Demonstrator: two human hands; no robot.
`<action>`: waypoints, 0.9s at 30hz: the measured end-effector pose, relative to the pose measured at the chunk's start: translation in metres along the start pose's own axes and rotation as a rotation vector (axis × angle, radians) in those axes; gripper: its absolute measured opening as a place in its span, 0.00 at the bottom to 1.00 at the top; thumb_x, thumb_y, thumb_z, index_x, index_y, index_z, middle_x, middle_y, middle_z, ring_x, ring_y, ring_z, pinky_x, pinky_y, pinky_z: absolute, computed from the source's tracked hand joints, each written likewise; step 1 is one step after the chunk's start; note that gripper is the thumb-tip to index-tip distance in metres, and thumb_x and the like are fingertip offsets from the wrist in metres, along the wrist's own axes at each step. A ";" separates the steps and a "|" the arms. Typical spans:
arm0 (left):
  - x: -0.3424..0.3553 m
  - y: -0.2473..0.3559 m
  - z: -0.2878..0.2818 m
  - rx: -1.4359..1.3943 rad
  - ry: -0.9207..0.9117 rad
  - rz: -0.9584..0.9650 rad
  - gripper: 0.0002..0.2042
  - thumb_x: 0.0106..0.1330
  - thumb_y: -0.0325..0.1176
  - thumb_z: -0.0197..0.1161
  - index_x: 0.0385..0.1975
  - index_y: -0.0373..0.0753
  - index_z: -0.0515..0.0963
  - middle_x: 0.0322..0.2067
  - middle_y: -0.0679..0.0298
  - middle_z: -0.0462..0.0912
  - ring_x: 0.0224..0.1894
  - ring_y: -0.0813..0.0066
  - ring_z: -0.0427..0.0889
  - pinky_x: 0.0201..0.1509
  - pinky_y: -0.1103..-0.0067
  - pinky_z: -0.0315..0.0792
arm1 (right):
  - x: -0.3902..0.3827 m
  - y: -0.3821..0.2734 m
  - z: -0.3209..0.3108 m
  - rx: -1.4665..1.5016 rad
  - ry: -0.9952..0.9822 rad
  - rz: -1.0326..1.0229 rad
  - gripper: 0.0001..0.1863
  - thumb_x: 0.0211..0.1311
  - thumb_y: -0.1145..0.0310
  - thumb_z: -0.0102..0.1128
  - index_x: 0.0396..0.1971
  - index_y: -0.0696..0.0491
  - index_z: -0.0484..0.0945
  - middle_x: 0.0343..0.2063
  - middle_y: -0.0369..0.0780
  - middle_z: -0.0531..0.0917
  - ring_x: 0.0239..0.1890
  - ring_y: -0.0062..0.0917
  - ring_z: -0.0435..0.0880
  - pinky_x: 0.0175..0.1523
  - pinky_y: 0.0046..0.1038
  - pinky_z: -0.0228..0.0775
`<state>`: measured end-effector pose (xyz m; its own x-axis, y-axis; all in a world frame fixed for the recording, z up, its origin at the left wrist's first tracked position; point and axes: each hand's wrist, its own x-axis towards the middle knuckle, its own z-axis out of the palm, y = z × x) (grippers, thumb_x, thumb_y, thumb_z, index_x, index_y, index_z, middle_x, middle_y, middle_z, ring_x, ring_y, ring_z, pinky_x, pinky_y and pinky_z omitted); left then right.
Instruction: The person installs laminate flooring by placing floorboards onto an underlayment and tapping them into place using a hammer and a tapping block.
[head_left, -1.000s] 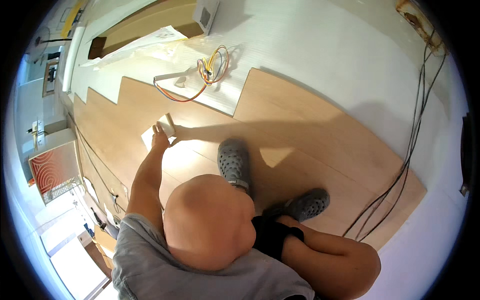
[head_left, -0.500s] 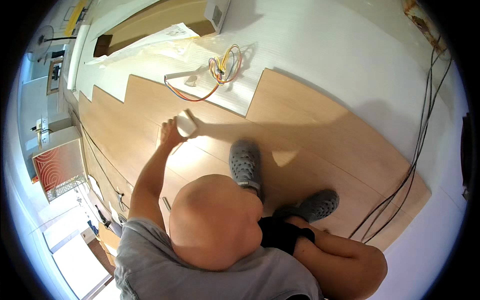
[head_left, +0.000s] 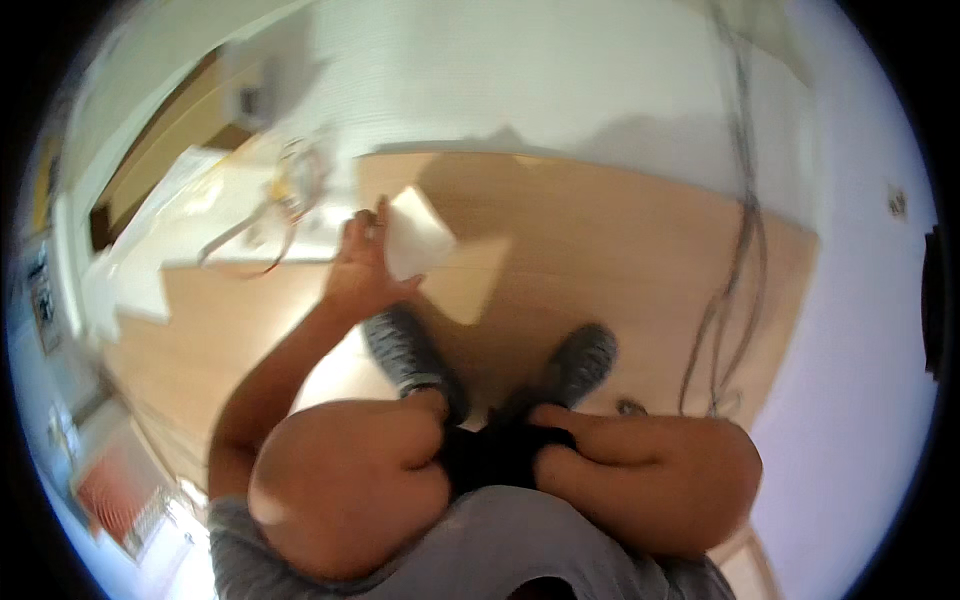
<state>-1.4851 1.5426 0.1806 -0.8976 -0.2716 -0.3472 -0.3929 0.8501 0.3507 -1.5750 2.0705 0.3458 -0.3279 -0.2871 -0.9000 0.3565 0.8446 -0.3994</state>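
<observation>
My left hand (head_left: 358, 278) reaches forward over the floor, with its fingers and thumb around the edge of a white, roughly rectangular block (head_left: 420, 236). Motion smears the block, so its exact kind is unclear. Below it lie light wood-look floor planks (head_left: 630, 250), on which its shadow falls. A grey clog (head_left: 408, 352) on my left foot is close under the hand. Nowhere in the picture does my right hand show.
Black cables (head_left: 745, 210) run down across the planks on the right, near a pale wall (head_left: 860, 330). Loose coloured wires (head_left: 285, 205) lie left of the hand by the planks' stepped edge. Farther left is an open cardboard box (head_left: 160, 145). White underlay (head_left: 480, 90) stretches beyond.
My view has swung to the right. My left hand has carried the white block rightward along the planks, to near their far edge. Both knees now show.
</observation>
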 end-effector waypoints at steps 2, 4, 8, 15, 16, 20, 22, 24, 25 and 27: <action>0.030 0.030 -0.028 0.141 -0.100 0.182 0.58 0.47 0.47 0.79 0.72 0.22 0.49 0.58 0.38 0.65 0.60 0.43 0.68 0.68 0.59 0.67 | -0.009 0.002 0.014 0.075 -0.062 -0.020 0.15 0.72 0.58 0.53 0.42 0.57 0.76 0.32 0.40 0.80 0.34 0.27 0.77 0.41 0.31 0.67; 0.058 0.059 -0.045 0.195 -0.168 0.326 0.56 0.49 0.47 0.78 0.71 0.21 0.51 0.57 0.38 0.67 0.60 0.44 0.69 0.69 0.59 0.67 | -0.008 0.008 0.020 0.150 -0.123 -0.050 0.15 0.72 0.59 0.53 0.42 0.57 0.76 0.31 0.40 0.80 0.34 0.26 0.77 0.40 0.31 0.67; 0.121 0.115 -0.038 0.425 -0.211 0.551 0.56 0.49 0.46 0.79 0.72 0.23 0.52 0.57 0.40 0.68 0.60 0.46 0.69 0.68 0.61 0.68 | 0.002 0.020 0.027 0.295 -0.232 -0.098 0.14 0.71 0.59 0.54 0.41 0.57 0.75 0.30 0.39 0.79 0.32 0.26 0.77 0.39 0.31 0.67; 0.201 0.223 0.078 0.398 -0.175 0.561 0.55 0.49 0.47 0.79 0.72 0.25 0.54 0.58 0.46 0.68 0.63 0.49 0.68 0.69 0.62 0.66 | -0.008 0.021 0.059 0.489 -0.395 -0.166 0.13 0.71 0.61 0.55 0.40 0.57 0.75 0.28 0.39 0.79 0.30 0.25 0.76 0.36 0.30 0.67; 0.204 0.230 0.091 0.349 -0.147 0.545 0.56 0.47 0.47 0.80 0.72 0.26 0.54 0.59 0.46 0.68 0.63 0.48 0.67 0.70 0.62 0.65 | -0.009 0.021 0.062 0.501 -0.409 -0.169 0.13 0.70 0.61 0.55 0.40 0.57 0.75 0.28 0.39 0.79 0.29 0.25 0.76 0.36 0.30 0.67; 0.202 0.216 0.114 0.259 -0.004 0.600 0.55 0.48 0.44 0.80 0.73 0.29 0.53 0.64 0.47 0.65 0.67 0.49 0.65 0.74 0.62 0.60 | -0.005 0.018 0.058 0.522 -0.466 -0.169 0.12 0.70 0.62 0.56 0.39 0.57 0.74 0.27 0.38 0.78 0.28 0.24 0.76 0.34 0.29 0.67; 0.194 0.191 0.109 0.207 0.014 0.525 0.55 0.48 0.42 0.80 0.73 0.30 0.53 0.66 0.47 0.63 0.69 0.49 0.63 0.75 0.61 0.59 | -0.001 0.015 0.052 0.517 -0.487 -0.165 0.12 0.70 0.62 0.56 0.39 0.57 0.74 0.27 0.38 0.78 0.27 0.24 0.76 0.33 0.29 0.67; 0.187 0.164 0.096 0.214 -0.005 0.463 0.55 0.47 0.41 0.80 0.74 0.31 0.52 0.67 0.46 0.63 0.69 0.49 0.63 0.75 0.61 0.58 | 0.001 0.011 0.046 0.508 -0.506 -0.160 0.11 0.70 0.62 0.56 0.38 0.57 0.74 0.26 0.38 0.78 0.27 0.23 0.76 0.33 0.29 0.67; 0.187 0.157 0.092 0.219 -0.044 0.395 0.55 0.47 0.40 0.80 0.74 0.32 0.52 0.67 0.46 0.63 0.69 0.48 0.63 0.76 0.61 0.58 | 0.003 0.010 0.043 0.508 -0.512 -0.160 0.11 0.69 0.63 0.56 0.38 0.57 0.74 0.26 0.38 0.78 0.26 0.23 0.75 0.32 0.29 0.67; 0.191 0.151 0.086 0.257 -0.026 0.447 0.54 0.46 0.40 0.81 0.73 0.32 0.54 0.67 0.47 0.64 0.69 0.49 0.63 0.76 0.61 0.59 | 0.010 0.010 0.037 0.507 -0.512 -0.149 0.11 0.69 0.63 0.57 0.38 0.57 0.74 0.25 0.38 0.78 0.26 0.23 0.75 0.32 0.29 0.67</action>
<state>-1.6983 1.6584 0.0924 -0.9600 0.1525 -0.2348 0.0931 0.9648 0.2458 -1.5424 2.0596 0.3265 0.0010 -0.6624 -0.7491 0.7417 0.5030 -0.4438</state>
